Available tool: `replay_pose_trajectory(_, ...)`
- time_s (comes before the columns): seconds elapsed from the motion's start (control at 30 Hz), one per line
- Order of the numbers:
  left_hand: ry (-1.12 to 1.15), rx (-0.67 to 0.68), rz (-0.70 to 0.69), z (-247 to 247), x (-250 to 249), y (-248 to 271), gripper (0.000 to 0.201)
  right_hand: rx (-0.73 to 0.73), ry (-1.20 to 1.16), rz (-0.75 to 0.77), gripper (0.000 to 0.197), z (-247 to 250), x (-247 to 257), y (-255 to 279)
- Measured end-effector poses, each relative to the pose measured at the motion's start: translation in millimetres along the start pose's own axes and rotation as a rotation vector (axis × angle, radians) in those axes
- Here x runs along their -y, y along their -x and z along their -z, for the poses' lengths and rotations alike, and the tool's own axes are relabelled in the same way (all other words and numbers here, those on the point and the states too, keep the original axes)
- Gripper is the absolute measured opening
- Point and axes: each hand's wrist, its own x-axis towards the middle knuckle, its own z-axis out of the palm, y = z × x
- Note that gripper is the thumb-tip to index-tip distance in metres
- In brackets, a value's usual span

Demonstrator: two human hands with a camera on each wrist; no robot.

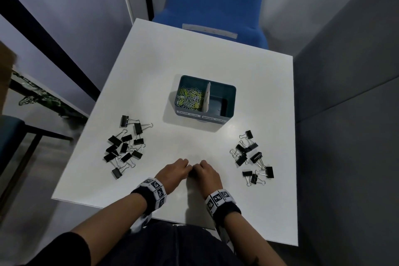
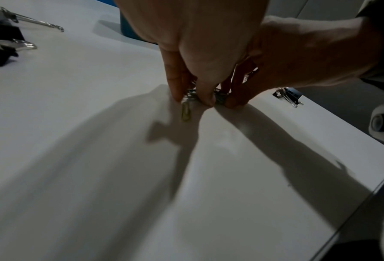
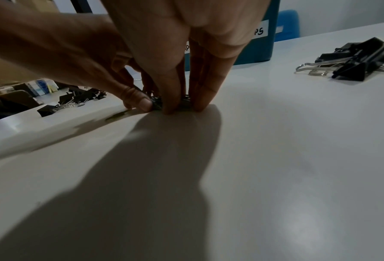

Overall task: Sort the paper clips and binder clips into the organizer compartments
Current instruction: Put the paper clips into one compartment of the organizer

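Coloured paper clips (image 1: 190, 98) fill the teal organizer's (image 1: 231, 101) left compartment; the right sits empty. Black binder clips lie in a left pile (image 1: 124, 148) and a right pile (image 1: 251, 156) on the bench (image 1: 194, 60).

Both forearms reach forward and angle inward, each wrist wrapped in a dark band with printed markers. The left hand (image 1: 176, 169) and right hand (image 1: 206, 171) meet knuckle to knuckle, palms down, fingers (image 2: 205, 91) pointing steeply downward with their tips bunched together and pressed low, the thumbs tucked alongside.
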Motion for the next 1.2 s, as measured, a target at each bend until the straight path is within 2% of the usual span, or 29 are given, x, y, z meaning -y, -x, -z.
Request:
replay_pose_trajectory(0.13,-0.036,-0.026,-0.002,-3,6,-4,0.033,0.008,0.019,-0.032,0.008,2,-3,-3)
replay_pose_trajectory(0.3,0.096,-0.032,0.100,1,13,-7,0.004,0.035,0.012,-0.121,0.015,14,-9,-5)
replay_pose_trajectory(0.43,0.237,-0.021,0.219,9,15,-10,0.013,0.029,-0.026,-0.212,0.017,19,-13,-6)
replay_pose_trajectory(0.6,0.335,-0.034,0.281,22,19,-13,0.009,0.027,-0.107,-0.280,0.019,29,-19,-3)
replay_pose_trajectory(0.8,0.464,-0.245,0.230,71,22,-19,0.001,-0.044,-0.210,-0.277,0.020,36,-30,8)
replay_pose_trajectory(0.9,0.458,-0.381,0.196,113,23,-42,0.003,-0.065,-0.223,-0.238,0.013,48,-29,10)
replay_pose_trajectory(1.03,0.433,-0.563,0.230,163,27,-82,0.004,-0.056,-0.221,-0.186,0.009,71,-14,-2)
replay_pose_trajectory(1.13,0.456,-0.582,0.280,177,33,-98,0.019,-0.045,-0.203,-0.138,0.006,96,5,-26)
replay_pose_trajectory(1.2,0.431,-0.595,0.312,173,35,-97,0.022,-0.066,-0.193,-0.118,0.005,119,18,-47)
